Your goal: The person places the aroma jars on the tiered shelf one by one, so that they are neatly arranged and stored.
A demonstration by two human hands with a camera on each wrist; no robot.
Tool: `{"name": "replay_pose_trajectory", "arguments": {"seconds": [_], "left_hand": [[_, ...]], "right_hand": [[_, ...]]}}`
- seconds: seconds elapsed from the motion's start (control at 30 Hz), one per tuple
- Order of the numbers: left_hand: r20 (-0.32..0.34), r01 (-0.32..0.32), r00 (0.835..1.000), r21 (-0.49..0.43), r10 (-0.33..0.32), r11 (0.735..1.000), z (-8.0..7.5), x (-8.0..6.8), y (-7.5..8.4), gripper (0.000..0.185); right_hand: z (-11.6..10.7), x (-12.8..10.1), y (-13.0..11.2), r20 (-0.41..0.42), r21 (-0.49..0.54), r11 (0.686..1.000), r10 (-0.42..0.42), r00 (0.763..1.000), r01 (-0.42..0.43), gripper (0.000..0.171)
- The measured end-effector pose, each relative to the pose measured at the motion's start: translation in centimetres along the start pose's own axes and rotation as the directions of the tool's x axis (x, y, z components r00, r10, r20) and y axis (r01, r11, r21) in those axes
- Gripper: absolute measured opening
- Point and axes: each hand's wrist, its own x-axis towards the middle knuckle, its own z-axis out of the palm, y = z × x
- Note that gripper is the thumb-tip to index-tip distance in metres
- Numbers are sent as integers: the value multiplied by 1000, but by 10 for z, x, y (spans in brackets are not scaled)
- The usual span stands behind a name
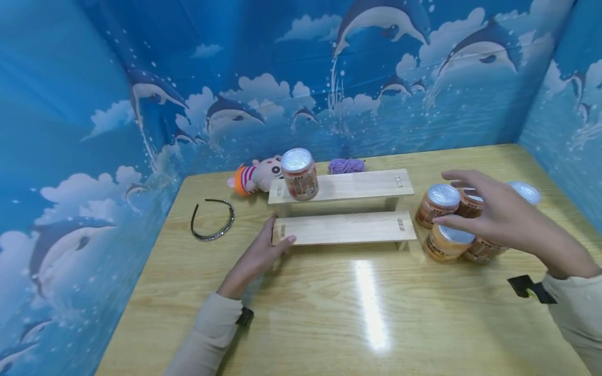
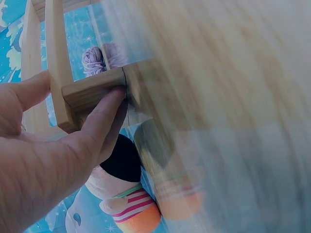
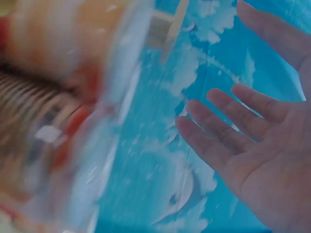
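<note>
A two-step wooden rack (image 1: pixel 343 230) stands on the table. My left hand (image 1: pixel 256 256) grips the left end of its lower step, and in the left wrist view the thumb and fingers (image 2: pixel 104 111) lie on either side of the wood. One jar with a silvery lid (image 1: pixel 300 180) stands upright on the left part of the upper step. My right hand (image 1: pixel 498 214) hovers with spread fingers over a cluster of similar jars (image 1: pixel 439 203) to the right of the rack, partly hiding them. In the right wrist view, the palm (image 3: pixel 272 165) holds nothing and the jars (image 3: pixel 53 121) are blurred.
A striped plush toy (image 1: pixel 256 177) lies behind the rack's left end, and a purple yarn skein (image 1: pixel 346 166) behind its middle. On the left lies a dark headband (image 1: pixel 226 228). A blue dolphin-print cloth (image 1: pixel 282 78) encloses the table's back and sides.
</note>
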Motion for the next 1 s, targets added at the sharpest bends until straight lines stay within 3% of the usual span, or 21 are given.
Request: {"name": "replay_pose_trajectory", "arguments": {"seconds": [0.27,0.43,0.67,0.83,1.0], "left_hand": [[9,-3,1000,-7,3,1000,0,-1,1,89],[8,-12,1000,-7,12,1000,0,-1,1,88],[10,-18,1000,-5,18,1000,-1,0,-1,87],[20,-19,1000,-26,20,999,-1,0,-1,87],[20,-21,1000,-32,22,999,0,1,-2,88]], "right_hand": [[4,-35,40,-61,46,997,63,996,-60,85],[9,-51,59,-125,17,999,44,991,-42,81],[18,-65,78,-96,14,993,122,988,-121,94],[26,-74,86,-82,97,977,196,977,-188,106],[33,-82,96,-104,180,966,206,973,-185,103]]}}
